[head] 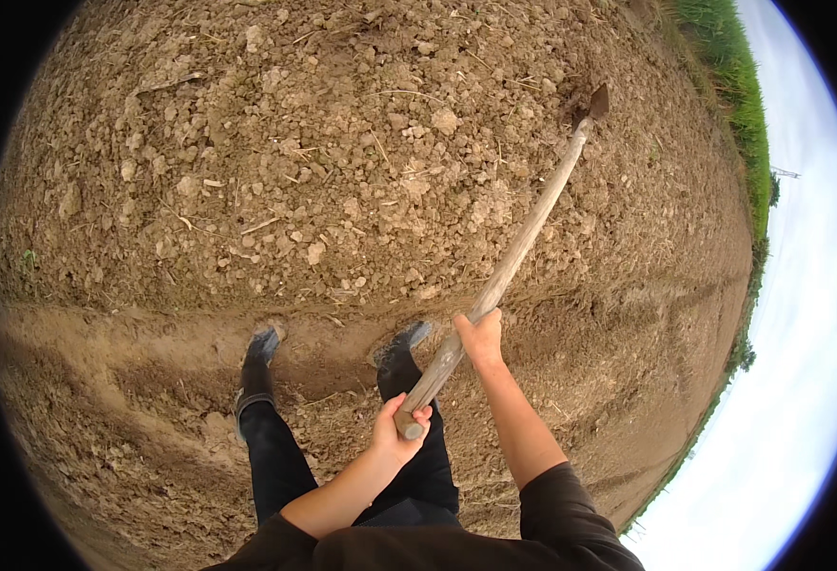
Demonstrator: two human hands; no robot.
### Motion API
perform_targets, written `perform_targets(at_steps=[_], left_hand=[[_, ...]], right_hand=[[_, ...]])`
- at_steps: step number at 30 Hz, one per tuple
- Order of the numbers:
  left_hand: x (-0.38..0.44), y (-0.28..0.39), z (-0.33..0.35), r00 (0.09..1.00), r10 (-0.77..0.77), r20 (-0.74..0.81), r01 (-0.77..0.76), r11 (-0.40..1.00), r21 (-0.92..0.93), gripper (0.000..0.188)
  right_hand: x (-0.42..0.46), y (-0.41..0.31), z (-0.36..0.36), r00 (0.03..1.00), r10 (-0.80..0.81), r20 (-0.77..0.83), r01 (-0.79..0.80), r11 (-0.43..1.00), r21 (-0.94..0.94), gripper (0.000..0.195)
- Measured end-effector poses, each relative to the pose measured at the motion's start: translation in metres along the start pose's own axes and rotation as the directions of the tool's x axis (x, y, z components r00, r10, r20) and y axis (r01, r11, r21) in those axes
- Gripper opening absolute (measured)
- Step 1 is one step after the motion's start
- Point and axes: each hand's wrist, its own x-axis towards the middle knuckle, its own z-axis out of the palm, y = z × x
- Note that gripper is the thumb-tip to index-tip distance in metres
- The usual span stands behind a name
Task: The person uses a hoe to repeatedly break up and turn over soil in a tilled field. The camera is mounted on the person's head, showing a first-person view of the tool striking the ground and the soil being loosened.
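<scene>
Both hands grip the long wooden handle (525, 235) of a hoe. My left hand (398, 434) wraps around its butt end, close to my body. Farther up the shaft, my right hand (482, 335) is closed around the wood. The handle slants up and to the right, away from me. At its far end the rusty metal hoe blade (599, 103) meets the soil beside a dark, freshly disturbed patch; how deep its edge sits is hidden.
A raised bed of cloddy brown soil (304, 178) with bits of straw lies before me. My muddy boots (264, 346) stand in a trodden furrow (175, 342) along its edge. Tall green grass (736, 86) borders the field at the upper right.
</scene>
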Motion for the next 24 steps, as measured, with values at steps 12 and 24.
perform_targets(at_steps=[12, 24], left_hand=[[-0.259, 0.196, -0.065, 0.295, 0.932, 0.212, -0.455, -0.058, 0.888, 0.025], [-0.4, 0.268, -0.048, -0.15, 0.788, 0.597, 0.166, -0.576, 0.801, 0.023]], right_hand=[[-0.045, -0.028, 0.123, 0.765, 0.311, 0.564, -0.506, -0.25, 0.825, 0.016], [-0.22, -0.008, 0.223, 0.446, 0.131, 0.886, -0.538, -0.751, 0.382, 0.02]])
